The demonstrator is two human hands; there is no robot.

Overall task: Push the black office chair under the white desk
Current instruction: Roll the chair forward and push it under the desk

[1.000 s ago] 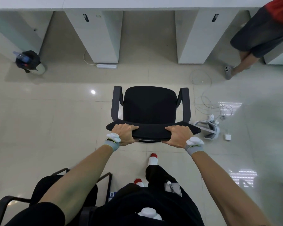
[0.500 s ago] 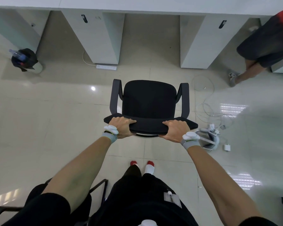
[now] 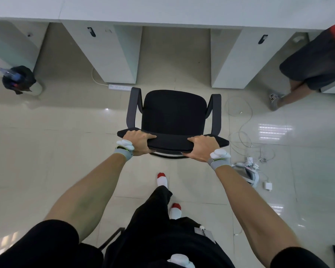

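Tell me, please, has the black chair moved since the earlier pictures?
Yes. The black chair has rolled forward toward the white desk; its armrest now nearly reaches the power strip.

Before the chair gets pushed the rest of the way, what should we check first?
1. Both hands on the backrest: ok. The left hand and right hand grip the black office chair at its top edge.
2. Chair lined up with the gap under the white desk: ok.
3. Gap free of things: ok, bare floor shows there.
4. Power strip clear of the chair: cannot tell, it lies close to the left armrest.
5. Cables away from the chair's base: cannot tell, the base is hidden.
6. Other person out of the path: ok, off to the right.
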